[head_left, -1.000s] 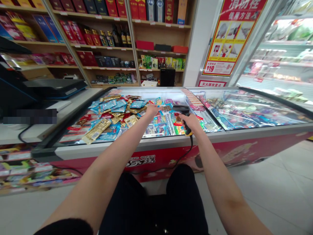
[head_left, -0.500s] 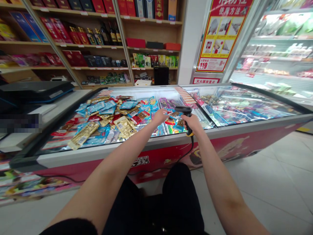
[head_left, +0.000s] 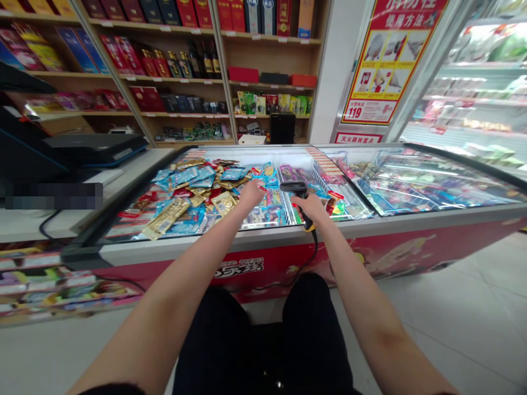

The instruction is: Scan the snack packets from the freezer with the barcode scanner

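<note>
A black and yellow handheld scanner (head_left: 297,189) is in my right hand (head_left: 312,207), its head pointing left and its cable hanging over the freezer's front edge. My left hand (head_left: 251,195) is closed beside the pile of snack packets (head_left: 193,186), left of the scanner. Something small and red shows at its fingertips; what it is I cannot make out. The pile of gold, blue and red packets lies on the freezer's glass top. A gold packet (head_left: 167,218) lies at its front left. Packets are also near my right hand, partly hidden by it.
The chest freezer (head_left: 354,224) stretches across in front of me. On the left is a counter (head_left: 123,178) with dark equipment. Shelves (head_left: 272,38) of boxes and bottles stand behind, and a lit display fridge (head_left: 477,99) at the right.
The view has turned slightly left. My left hand has moved left, away from the scanner, towards the pile. Packets formerly between my hands no longer show there. The scanner stays in my right hand.
</note>
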Demonstrator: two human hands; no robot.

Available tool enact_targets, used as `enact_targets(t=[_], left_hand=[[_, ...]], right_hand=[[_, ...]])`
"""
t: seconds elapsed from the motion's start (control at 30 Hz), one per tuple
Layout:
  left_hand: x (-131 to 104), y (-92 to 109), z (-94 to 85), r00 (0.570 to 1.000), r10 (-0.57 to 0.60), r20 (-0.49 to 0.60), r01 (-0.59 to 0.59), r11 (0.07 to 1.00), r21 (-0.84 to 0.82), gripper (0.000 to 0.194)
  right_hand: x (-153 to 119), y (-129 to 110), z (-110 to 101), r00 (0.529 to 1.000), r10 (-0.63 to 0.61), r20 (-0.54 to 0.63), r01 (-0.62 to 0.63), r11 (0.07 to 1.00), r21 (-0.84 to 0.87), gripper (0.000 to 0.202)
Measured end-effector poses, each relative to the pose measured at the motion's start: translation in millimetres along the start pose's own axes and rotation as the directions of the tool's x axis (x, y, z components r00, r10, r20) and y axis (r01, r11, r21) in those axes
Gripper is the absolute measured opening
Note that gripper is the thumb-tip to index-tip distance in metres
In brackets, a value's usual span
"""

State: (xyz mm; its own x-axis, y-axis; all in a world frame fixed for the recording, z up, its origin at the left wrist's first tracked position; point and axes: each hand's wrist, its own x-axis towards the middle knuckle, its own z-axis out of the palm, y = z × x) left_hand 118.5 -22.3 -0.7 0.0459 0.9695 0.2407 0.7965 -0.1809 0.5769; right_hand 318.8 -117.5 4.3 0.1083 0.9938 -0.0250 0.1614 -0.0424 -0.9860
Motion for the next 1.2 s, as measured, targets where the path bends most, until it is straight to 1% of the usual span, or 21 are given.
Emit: enact_targets(t=[0.1, 0.2, 0.27, 0.33, 0.4, 0.47, 0.53, 0.6, 0.67, 0.77, 0.83, 0.9, 0.93, 1.03, 1.1, 1.2], left_hand=[[-0.4, -26.0, -19.7, 0.998, -0.006, -0.059, 0.01, 0.998, 0.069, 0.046], [-3.4, -49.3, -40.6, 0.997, -0.026, -0.078, 0.039, 0.985, 0.166, 0.045], [-6.9, -60.7, -54.1, 0.995, -0.039, -0.091, 0.059, 0.973, 0.224, 0.043], [-10.8, -68.2, -65.8, 0.994, -0.058, -0.095, 0.082, 0.958, 0.274, 0.044], [-14.6, -72.2, -74.5, 0.992, -0.102, -0.069, 0.119, 0.941, 0.317, 0.05], [-18.1, -73.8, -80.1, 0.988, -0.154, -0.021, 0.151, 0.923, 0.353, 0.063], [-22.0, -73.9, -83.7, 0.981, -0.195, 0.014, 0.174, 0.906, 0.385, 0.08], [-27.8, -72.8, -86.5, 0.974, -0.224, 0.025, 0.194, 0.888, 0.416, 0.094], [-36.5, -69.9, -88.5, 0.969, -0.247, -0.012, 0.227, 0.868, 0.442, 0.1], [-55.0, -61.4, -86.1, 0.951, -0.298, -0.079, 0.302, 0.847, 0.437, 0.098], [-68.6, -53.5, -78.8, 0.935, -0.35, -0.06, 0.342, 0.842, 0.417, 0.094], [-80.3, -46.0, -68.2, 0.936, -0.341, -0.083, 0.343, 0.838, 0.423, 0.091], [-84.8, -43.0, -62.9, 0.944, -0.313, -0.107, 0.328, 0.84, 0.432, 0.09], [-91.3, -39.5, -53.0, 0.953, -0.264, -0.145, 0.302, 0.845, 0.442, 0.089], [-90.4, -41.0, -53.3, 0.954, -0.275, -0.122, 0.301, 0.859, 0.414, 0.087], [-85.7, -45.6, -58.8, 0.943, -0.33, -0.044, 0.326, 0.886, 0.331, 0.083]], right_hand=[[-1.5, -4.6, 23.0, 0.999, 0.002, 0.05, -0.001, 1.0, -0.016, 0.022], [-2.1, -7.6, 45.2, 0.994, -0.011, 0.107, 0.016, 0.999, -0.038, 0.022], [-2.7, -9.3, 58.6, 0.99, -0.012, 0.138, 0.019, 0.999, -0.051, 0.022], [-4.0, -11.1, 70.4, 0.987, -0.012, 0.157, 0.02, 0.998, -0.054, 0.021], [-5.8, -12.8, 80.2, 0.984, -0.015, 0.176, 0.025, 0.998, -0.059, 0.02], [-8.1, -14.3, 87.7, 0.981, -0.014, 0.195, 0.027, 0.997, -0.068, 0.021], [-10.3, -15.4, 92.8, 0.977, -0.012, 0.211, 0.028, 0.997, -0.074, 0.022], [-11.7, -15.8, 95.9, 0.976, -0.015, 0.219, 0.035, 0.996, -0.084, 0.023], [-12.0, -15.3, 97.5, 0.975, -0.02, 0.222, 0.042, 0.995, -0.093, 0.024], [-10.7, -13.5, 98.4, 0.974, -0.022, 0.227, 0.043, 0.995, -0.088, 0.025], [-9.3, -12.3, 98.9, 0.973, -0.023, 0.23, 0.042, 0.996, -0.078, 0.024], [-8.1, -11.5, 99.3, 0.974, -0.024, 0.226, 0.041, 0.997, -0.072, 0.023], [-7.8, -11.4, 99.4, 0.975, -0.028, 0.222, 0.044, 0.997, -0.071, 0.023], [-8.0, -11.7, 98.4, 0.975, -0.033, 0.219, 0.048, 0.997, -0.065, 0.023], [-9.0, -12.5, 96.7, 0.974, -0.035, 0.222, 0.052, 0.996, -0.07, 0.023], [-10.7, -14.6, 94.3, 0.975, -0.036, 0.22, 0.054, 0.995, -0.079, 0.024]])
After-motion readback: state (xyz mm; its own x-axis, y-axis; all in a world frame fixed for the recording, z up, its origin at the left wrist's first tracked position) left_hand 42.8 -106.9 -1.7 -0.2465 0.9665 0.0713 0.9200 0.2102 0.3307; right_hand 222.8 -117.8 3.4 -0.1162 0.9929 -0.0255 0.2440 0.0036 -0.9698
